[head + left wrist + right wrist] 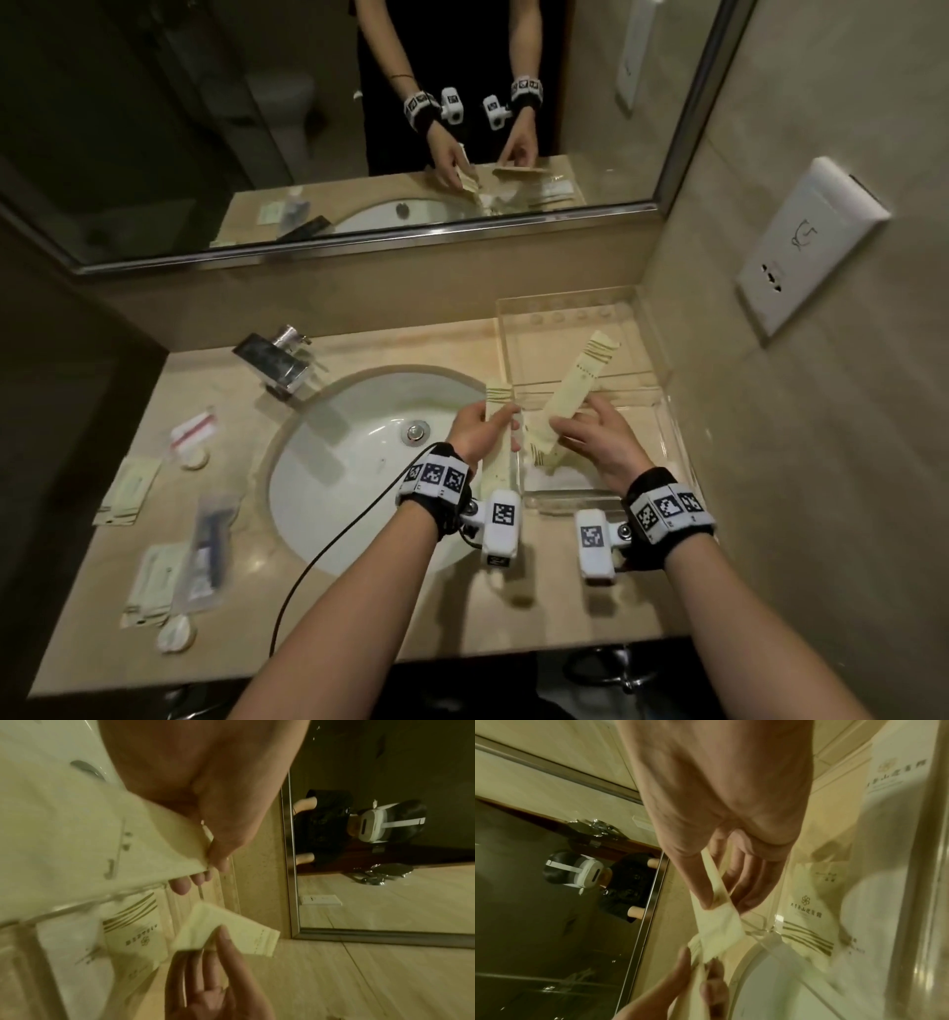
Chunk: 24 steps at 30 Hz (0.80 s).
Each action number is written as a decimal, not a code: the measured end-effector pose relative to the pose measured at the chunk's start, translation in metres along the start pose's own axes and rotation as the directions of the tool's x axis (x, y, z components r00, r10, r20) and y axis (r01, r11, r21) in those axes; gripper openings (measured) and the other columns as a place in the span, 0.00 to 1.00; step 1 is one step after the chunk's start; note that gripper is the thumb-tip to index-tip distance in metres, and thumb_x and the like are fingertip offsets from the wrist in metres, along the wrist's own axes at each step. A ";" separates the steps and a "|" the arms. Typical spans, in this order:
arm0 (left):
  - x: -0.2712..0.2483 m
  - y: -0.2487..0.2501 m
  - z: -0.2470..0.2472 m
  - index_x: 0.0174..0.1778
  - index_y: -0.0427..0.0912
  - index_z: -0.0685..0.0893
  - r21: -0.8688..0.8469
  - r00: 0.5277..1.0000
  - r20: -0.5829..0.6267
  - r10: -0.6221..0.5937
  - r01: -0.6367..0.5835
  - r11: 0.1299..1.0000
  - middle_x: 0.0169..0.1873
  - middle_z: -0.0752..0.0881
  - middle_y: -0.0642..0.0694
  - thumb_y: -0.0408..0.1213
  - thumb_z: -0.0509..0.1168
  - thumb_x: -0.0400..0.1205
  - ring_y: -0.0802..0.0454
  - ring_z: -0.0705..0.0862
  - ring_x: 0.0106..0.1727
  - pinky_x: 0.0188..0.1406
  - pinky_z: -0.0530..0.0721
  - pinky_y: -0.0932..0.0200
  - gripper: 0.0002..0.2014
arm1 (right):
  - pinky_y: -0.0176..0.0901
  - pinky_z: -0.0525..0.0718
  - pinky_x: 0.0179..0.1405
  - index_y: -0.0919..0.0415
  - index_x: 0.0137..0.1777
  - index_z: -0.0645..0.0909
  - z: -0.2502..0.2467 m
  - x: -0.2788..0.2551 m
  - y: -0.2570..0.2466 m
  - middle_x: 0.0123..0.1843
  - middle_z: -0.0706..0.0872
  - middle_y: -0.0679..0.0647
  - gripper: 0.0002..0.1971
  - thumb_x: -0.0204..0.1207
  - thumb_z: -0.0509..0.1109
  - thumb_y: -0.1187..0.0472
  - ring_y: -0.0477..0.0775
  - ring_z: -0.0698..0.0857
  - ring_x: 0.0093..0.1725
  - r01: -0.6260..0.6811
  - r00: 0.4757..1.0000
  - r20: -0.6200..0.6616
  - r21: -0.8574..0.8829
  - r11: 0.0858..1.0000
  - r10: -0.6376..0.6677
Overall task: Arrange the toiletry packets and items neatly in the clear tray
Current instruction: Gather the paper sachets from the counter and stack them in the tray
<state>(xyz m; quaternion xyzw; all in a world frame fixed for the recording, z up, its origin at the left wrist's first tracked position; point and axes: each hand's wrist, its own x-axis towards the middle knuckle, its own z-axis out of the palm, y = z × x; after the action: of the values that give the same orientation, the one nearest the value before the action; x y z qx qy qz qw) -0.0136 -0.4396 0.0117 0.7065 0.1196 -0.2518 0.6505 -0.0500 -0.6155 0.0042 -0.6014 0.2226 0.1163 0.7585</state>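
Note:
The clear tray (662,360) stands on the counter right of the sink, against the side wall. My left hand (506,419) pinches a long cream packet (499,398) over the tray's left rim, between thumb and fingers (180,886). My right hand (570,426) holds a second long cream packet (577,377) by its lower end, tilted up and to the right over the tray. In the right wrist view this packet (718,925) runs between the thumb and fingers. More cream packets (544,455) with striped ends lie in the tray's near part (133,933).
A white basin (359,462) and chrome faucet (277,360) sit left of the tray. Several packets (128,488), a wrapped toothbrush kit (205,550) and round soaps (175,637) lie on the left counter. A mirror (308,128) is behind and a wall socket (806,246) is at right.

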 end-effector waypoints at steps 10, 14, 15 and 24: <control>0.012 -0.009 0.001 0.52 0.34 0.86 0.174 1.000 -0.023 0.021 -0.017 0.985 0.28 0.85 0.45 0.35 0.75 0.75 0.56 0.77 0.21 0.27 0.78 0.62 0.12 | 0.44 0.82 0.40 0.55 0.54 0.80 -0.017 0.014 0.000 0.45 0.86 0.53 0.12 0.77 0.73 0.49 0.48 0.82 0.38 0.012 0.965 -0.262 0.130 0.991 0.022; 0.018 -0.008 -0.002 0.49 0.36 0.85 0.129 0.996 -0.087 -0.017 0.028 0.991 0.35 0.89 0.46 0.39 0.66 0.82 0.53 0.77 0.23 0.31 0.78 0.58 0.09 | 0.59 0.87 0.59 0.58 0.80 0.65 -0.035 0.026 0.006 0.46 0.88 0.55 0.31 0.80 0.71 0.60 0.53 0.88 0.44 0.020 0.884 -0.465 0.151 0.988 0.053; 0.019 -0.008 -0.002 0.49 0.37 0.85 0.119 0.994 -0.108 -0.027 0.040 0.992 0.36 0.89 0.47 0.40 0.63 0.84 0.53 0.77 0.23 0.32 0.78 0.58 0.10 | 0.60 0.87 0.60 0.58 0.82 0.62 -0.039 0.030 0.011 0.47 0.89 0.56 0.33 0.80 0.71 0.60 0.53 0.89 0.45 0.011 0.860 -0.508 0.116 0.993 0.050; 0.019 -0.016 -0.008 0.54 0.36 0.83 0.008 0.991 -0.104 -0.090 0.091 0.996 0.40 0.88 0.45 0.41 0.53 0.88 0.51 0.80 0.27 0.33 0.80 0.58 0.16 | 0.51 0.84 0.64 0.65 0.82 0.63 -0.053 0.049 0.011 0.55 0.88 0.62 0.31 0.82 0.68 0.63 0.61 0.89 0.58 -0.207 0.811 -0.577 -0.129 0.970 0.096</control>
<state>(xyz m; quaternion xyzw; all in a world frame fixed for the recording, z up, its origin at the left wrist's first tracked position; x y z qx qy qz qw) -0.0040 -0.4331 -0.0111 0.7166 0.1834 -0.2448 0.6268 -0.0225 -0.6680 -0.0385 -0.6570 0.4729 0.0133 0.5869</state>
